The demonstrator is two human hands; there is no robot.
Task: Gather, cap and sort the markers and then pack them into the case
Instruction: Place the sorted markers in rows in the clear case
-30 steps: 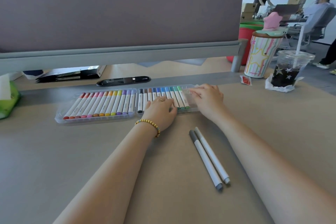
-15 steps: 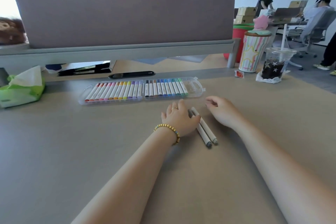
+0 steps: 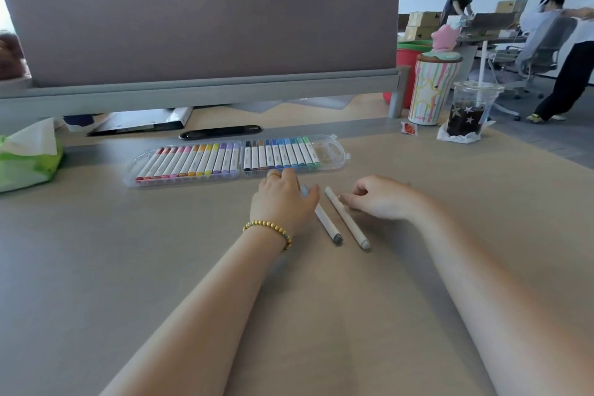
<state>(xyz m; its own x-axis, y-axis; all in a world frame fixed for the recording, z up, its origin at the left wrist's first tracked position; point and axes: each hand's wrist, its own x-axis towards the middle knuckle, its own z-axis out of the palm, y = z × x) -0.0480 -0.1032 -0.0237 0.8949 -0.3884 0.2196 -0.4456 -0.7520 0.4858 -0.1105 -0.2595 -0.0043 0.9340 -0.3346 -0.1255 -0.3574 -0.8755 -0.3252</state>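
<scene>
An open clear case [image 3: 336, 160] lies across the desk, filled with a row of coloured markers [image 3: 199, 161]; its right end has bare slots. Nearer me lie two loose capped markers. My left hand [image 3: 283, 199] covers the upper end of the dark-grey-capped marker [image 3: 328, 226], thumb curled against it. The light-grey-capped marker [image 3: 348, 222] lies just to its right, and the curled fingertips of my right hand [image 3: 382, 198] touch its upper part.
A green tissue pack [image 3: 29, 161] sits at the left edge, and a black flat device [image 3: 220, 132] lies behind the case. A striped tumbler [image 3: 429, 90], an iced drink cup [image 3: 467, 112] and a small sachet [image 3: 409, 128] stand at the back right. A desk divider [image 3: 199, 29] closes the back.
Both hands have come back from the case to the two loose markers. The markers, side by side before, now lie slightly spread apart.
</scene>
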